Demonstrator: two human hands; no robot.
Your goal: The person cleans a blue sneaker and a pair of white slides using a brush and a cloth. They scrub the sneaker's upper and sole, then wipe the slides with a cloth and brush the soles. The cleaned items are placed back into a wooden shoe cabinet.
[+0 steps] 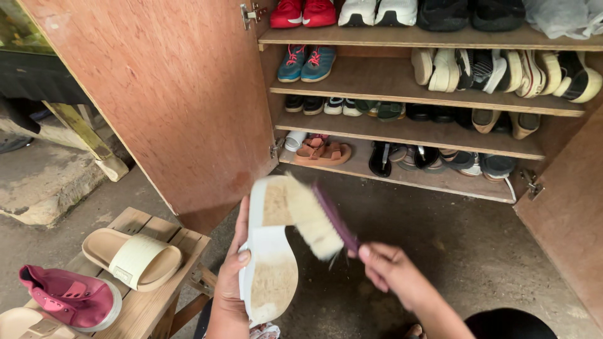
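We hold a white sandal (271,263) sole-up in our left hand (229,282), its grip clamped on the edge. Our right hand (386,267) has its grip clamped on a purple brush (317,223), bristles touching the sole. Beside us, the wooden desk (157,301) carries a beige slide (133,257) and pink sneaker (69,298). Ahead stands an open shoe cabinet (402,81).

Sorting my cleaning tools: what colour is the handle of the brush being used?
Purple handle with pale cream bristles, shown in the head view.
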